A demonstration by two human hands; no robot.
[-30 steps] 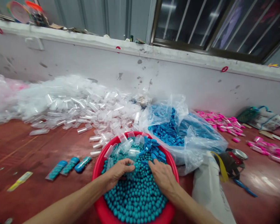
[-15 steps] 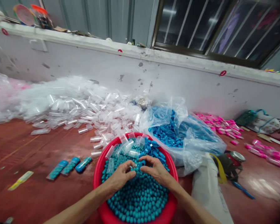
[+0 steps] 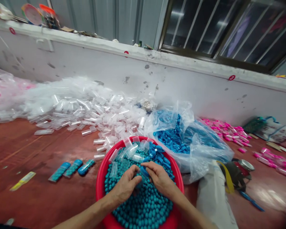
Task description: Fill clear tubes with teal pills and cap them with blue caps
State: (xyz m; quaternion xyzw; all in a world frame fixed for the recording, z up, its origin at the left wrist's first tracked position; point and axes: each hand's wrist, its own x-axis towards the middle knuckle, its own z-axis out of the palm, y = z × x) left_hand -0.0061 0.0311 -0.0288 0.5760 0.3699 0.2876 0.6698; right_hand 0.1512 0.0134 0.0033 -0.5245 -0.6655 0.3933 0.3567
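Over a red basin (image 3: pixel 100 178) filled with teal beads (image 3: pixel 143 206), my two hands meet. My left hand (image 3: pixel 128 183) is closed, thumb and fingers around what looks like a clear plastic tube, mostly hidden by the fingers. My right hand (image 3: pixel 160 178) pinches a blue plastic cap (image 3: pixel 144 172) against the left fingertips. Whether the cap sits on the tube cannot be made out. Loose empty clear tubes (image 3: pixel 132 150) and a heap of blue caps (image 3: pixel 158 156) lie on the beads at the basin's far side.
Left of the basin lie several bead-filled tubes with blue caps (image 3: pixel 86 167) and a yellow strip (image 3: pixel 23 181). Behind are a large pile of clear tubes (image 3: pixel 85 108) and a plastic bag of blue caps (image 3: pixel 195 143). Pink-capped tubes (image 3: pixel 228 130) and a white sack (image 3: pixel 213 197) are to the right.
The blue cap has turned and come down slightly between my hands. My right fingers have closed in nearer to my left fingertips. The whole view has shifted a little.
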